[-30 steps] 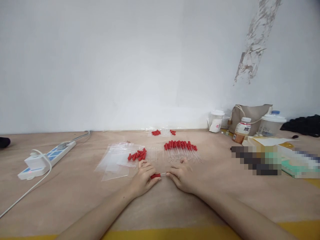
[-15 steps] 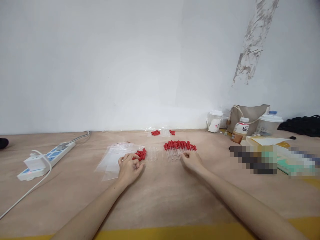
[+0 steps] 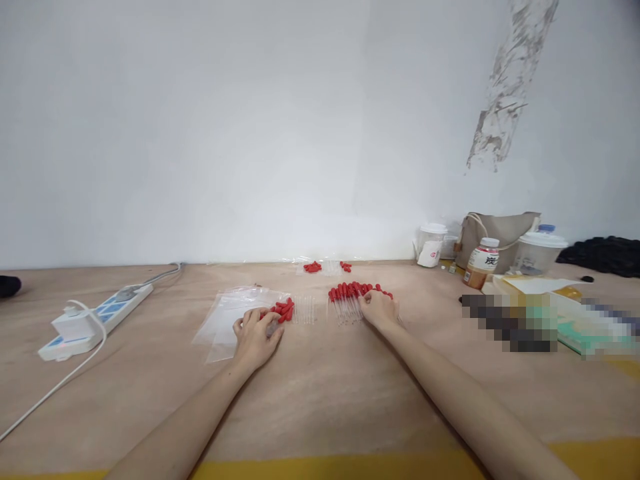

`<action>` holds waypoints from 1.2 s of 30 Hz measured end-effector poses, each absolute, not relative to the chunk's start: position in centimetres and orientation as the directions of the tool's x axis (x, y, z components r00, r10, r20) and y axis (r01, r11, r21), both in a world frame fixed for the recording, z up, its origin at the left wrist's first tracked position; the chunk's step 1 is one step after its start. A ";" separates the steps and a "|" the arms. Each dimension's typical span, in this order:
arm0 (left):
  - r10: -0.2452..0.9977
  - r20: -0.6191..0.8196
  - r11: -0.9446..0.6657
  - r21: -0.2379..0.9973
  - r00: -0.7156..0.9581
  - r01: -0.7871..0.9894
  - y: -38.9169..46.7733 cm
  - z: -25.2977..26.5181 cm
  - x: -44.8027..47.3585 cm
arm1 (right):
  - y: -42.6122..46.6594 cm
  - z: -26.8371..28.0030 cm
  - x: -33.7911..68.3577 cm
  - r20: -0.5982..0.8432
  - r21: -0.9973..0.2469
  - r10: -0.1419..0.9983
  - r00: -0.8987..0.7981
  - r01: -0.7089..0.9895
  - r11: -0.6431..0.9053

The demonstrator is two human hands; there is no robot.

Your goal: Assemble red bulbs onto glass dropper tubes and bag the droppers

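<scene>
My left hand (image 3: 254,340) rests at the near left side of a pile of red rubber bulbs (image 3: 286,309). Its fingers are loosely curved and the thumb stands apart; part of the pile is hidden under them. Right of the pile lies a row of thin clear tubes (image 3: 303,311). Further right, droppers with red bulbs (image 3: 346,293) lie side by side in a fan, tips toward me. My right hand (image 3: 381,309) is over the right part of this fan, its fingers pinched together at a dropper and covering some bulbs.
Clear plastic bags (image 3: 225,317) lie left of the pile. By the wall are more red bulbs (image 3: 313,267) and clear tubes (image 3: 331,267). A power strip (image 3: 123,303) is at left; a lidded cup (image 3: 431,245), a bottle (image 3: 482,263) and a bag (image 3: 500,233) stand at right.
My right hand has moved slightly up, from the droppers' tube ends onto the bulbs on the right. My left hand has shifted slightly left, with its thumb drawn in.
</scene>
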State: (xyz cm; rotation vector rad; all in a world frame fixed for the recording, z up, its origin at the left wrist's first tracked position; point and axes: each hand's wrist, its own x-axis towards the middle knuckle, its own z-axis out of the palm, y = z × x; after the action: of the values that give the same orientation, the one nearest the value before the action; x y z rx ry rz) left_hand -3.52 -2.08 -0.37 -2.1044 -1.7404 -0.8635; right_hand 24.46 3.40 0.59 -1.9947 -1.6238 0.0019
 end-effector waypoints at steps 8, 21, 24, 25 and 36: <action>0.786 0.613 -0.222 0.157 0.081 0.962 -1.9 -0.5 -3.6 | 2.5 0.5 23.2 0.431 -0.369 0.874 0.222 0.928 -0.054; 0.763 0.643 -0.164 0.092 0.067 0.982 -1.2 -0.4 -3.2 | 3.1 1.6 16.1 0.264 -0.211 0.963 0.061 0.977 -0.004; 0.753 0.653 -0.168 0.074 0.080 0.983 -1.0 -0.4 -3.2 | 3.6 1.8 15.7 0.224 -0.204 0.973 0.061 0.979 -0.014; 0.751 0.655 -0.170 0.074 0.080 0.983 -0.9 -0.4 -3.2 | 3.8 1.8 15.6 0.213 -0.200 0.975 0.060 0.980 -0.017; 0.687 0.724 -0.179 0.078 0.068 0.981 -2.0 1.0 -3.3 | 1.1 1.9 16.8 0.276 -0.147 0.960 -0.051 0.985 0.095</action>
State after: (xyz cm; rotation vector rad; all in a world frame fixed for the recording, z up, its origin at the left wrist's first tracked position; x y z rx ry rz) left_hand -3.27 -2.01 0.97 -1.9171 -1.6543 -0.8999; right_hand 16.75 1.13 1.88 -1.9258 -2.0760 -0.1164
